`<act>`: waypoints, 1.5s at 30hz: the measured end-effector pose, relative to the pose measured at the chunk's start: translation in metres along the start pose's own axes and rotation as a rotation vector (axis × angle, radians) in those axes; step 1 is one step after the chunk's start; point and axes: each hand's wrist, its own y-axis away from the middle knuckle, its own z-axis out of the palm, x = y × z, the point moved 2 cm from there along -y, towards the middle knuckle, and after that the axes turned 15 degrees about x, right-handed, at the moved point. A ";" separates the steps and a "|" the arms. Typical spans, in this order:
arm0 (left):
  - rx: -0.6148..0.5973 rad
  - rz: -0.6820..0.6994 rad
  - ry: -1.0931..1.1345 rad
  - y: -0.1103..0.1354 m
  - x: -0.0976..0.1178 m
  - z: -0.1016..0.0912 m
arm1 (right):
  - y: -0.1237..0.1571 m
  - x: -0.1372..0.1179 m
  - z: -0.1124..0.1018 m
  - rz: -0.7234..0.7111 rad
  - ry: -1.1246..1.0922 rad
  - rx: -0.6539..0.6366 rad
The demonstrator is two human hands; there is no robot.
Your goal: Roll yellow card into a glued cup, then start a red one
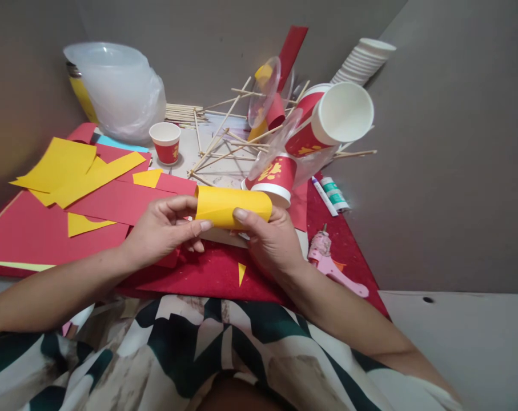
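A sheet of yellow paper [224, 205], rolled into a short tube, lies sideways between my two hands above the table's front edge. My left hand [173, 222] grips its left end, thumb outside and fingers partly inside the opening. My right hand [271, 231] closes round the right end, with the thumb pressing on the front where the paper overlaps. Just behind the tube stands a construction of wooden sticks [224, 142], clear plastic discs [265, 91] and red-and-white paper cups [299, 137].
Red and yellow paper sheets [100, 200] cover the left side. A small paper cup [165, 142] stands near a bagged plastic container [113, 91]. At right lie a pink glue gun [336, 271], a marker [324, 197] and a green-and-white roll [334, 194]. Stacked white cups [364, 61] lean on the wall.
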 end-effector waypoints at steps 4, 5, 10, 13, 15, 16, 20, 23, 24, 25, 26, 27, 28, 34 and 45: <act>-0.022 -0.034 0.014 -0.001 -0.002 0.001 | 0.000 0.001 0.000 -0.021 0.010 0.013; -0.031 -0.043 0.023 -0.001 -0.002 0.001 | -0.001 0.001 0.000 -0.029 0.008 0.016; -0.046 -0.105 0.062 -0.001 -0.004 0.003 | 0.000 0.002 0.000 -0.051 -0.027 0.052; -0.045 -0.124 0.092 0.000 -0.005 0.004 | 0.000 0.003 0.000 -0.042 -0.055 0.053; -0.031 -0.120 0.095 0.001 -0.005 0.004 | 0.000 0.002 0.000 -0.036 -0.056 0.055; -0.022 -0.116 0.094 0.001 -0.005 0.004 | 0.000 0.002 0.000 -0.034 -0.048 0.059; -0.014 -0.110 0.086 0.001 -0.006 0.005 | 0.000 0.002 0.000 -0.024 -0.015 0.078; -0.026 -0.098 0.100 0.001 -0.007 0.005 | 0.000 0.002 0.000 -0.017 -0.027 0.076; -0.030 -0.099 0.106 0.000 -0.008 0.005 | 0.000 0.003 0.000 -0.013 -0.031 0.075; -0.036 -0.104 0.110 0.000 -0.009 0.005 | 0.000 0.004 0.000 -0.006 -0.036 0.072; -0.042 -0.110 0.113 0.000 -0.010 0.004 | 0.000 0.005 0.000 0.004 -0.039 0.071; -0.047 -0.113 0.113 0.000 -0.011 0.004 | -0.001 0.006 0.000 0.015 -0.043 0.064; -0.055 -0.109 0.110 0.000 -0.011 0.003 | -0.001 0.006 0.000 0.023 -0.049 0.058; -0.062 -0.058 0.082 -0.002 -0.011 0.001 | -0.003 0.005 0.004 0.004 -0.051 0.026; 0.003 -0.115 -0.022 -0.006 -0.010 -0.001 | -0.005 0.000 0.008 0.018 -0.017 0.031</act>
